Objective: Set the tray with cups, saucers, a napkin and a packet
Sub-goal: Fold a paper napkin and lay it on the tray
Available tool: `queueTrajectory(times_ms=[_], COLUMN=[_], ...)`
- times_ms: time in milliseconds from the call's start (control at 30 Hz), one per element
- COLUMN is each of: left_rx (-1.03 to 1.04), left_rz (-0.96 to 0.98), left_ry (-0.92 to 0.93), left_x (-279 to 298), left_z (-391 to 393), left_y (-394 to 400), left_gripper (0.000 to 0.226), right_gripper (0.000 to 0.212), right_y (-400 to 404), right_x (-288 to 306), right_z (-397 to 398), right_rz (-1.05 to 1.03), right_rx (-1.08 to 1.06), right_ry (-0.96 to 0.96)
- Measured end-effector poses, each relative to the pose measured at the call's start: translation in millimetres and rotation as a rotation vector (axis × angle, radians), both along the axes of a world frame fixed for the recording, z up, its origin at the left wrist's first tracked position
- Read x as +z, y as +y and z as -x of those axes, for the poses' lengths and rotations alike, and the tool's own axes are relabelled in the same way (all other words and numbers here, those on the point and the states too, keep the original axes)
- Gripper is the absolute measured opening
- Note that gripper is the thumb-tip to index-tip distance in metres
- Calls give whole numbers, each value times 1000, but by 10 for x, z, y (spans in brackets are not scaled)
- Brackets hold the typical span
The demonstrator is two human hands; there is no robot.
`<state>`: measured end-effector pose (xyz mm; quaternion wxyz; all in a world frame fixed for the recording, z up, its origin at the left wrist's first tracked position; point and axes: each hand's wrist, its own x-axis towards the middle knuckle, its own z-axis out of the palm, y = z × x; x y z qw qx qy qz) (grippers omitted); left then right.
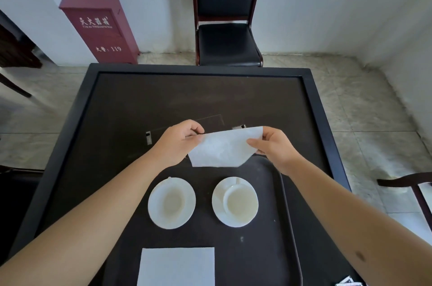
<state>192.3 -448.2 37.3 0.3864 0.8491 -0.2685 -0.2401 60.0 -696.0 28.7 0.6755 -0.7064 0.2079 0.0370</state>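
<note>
A white paper napkin [222, 149] hangs in the air above the far end of the dark tray [284, 194]. My left hand [177, 143] pinches its left edge and my right hand [273, 145] pinches its right corner. On the tray stand two white saucers, the left saucer [154, 211] and the right saucer [218, 206], each with a white cup on it: the left cup [172, 202] and the right cup [238, 201]. A second white napkin [176, 267] lies flat at the tray's near edge. A small packet [348, 282] shows at the bottom right, off the tray.
The tray sits on a dark square table [81, 108] with a raised black rim. A black padded chair [228, 40] stands beyond the table's far side. A red fire-extinguisher box [100, 28] stands against the wall at the left. Another chair's arm [406, 180] pokes in at the right.
</note>
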Motion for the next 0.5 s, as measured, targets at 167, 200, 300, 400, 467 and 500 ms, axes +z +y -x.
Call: queueTrajectory(times_ms=[167,200,300,400,467,500], left_rx=[157,158,169,230,329,382], left_rz=[165,191,137,122,179,207], left_ry=[528,620,624,654,729,762], left_x=[194,202,192,171,168,177], left_z=[407,515,858,1206,1418,1516], left_y=[364,450,666,843,961,1027], left_gripper=[27,35,15,8,14,17], right_gripper=[14,14,13,11,11,10], right_y=[291,358,567,800,975,1063], right_x=[201,229,317,363,355,343], right_z=[444,536,801,1057,1225,1307], right_rz=[-85,-95,-128,-115,-103,-102], right_rx=[-47,-48,-75,-105,-121,-130], right_ry=[-11,-13,0,41,88,111])
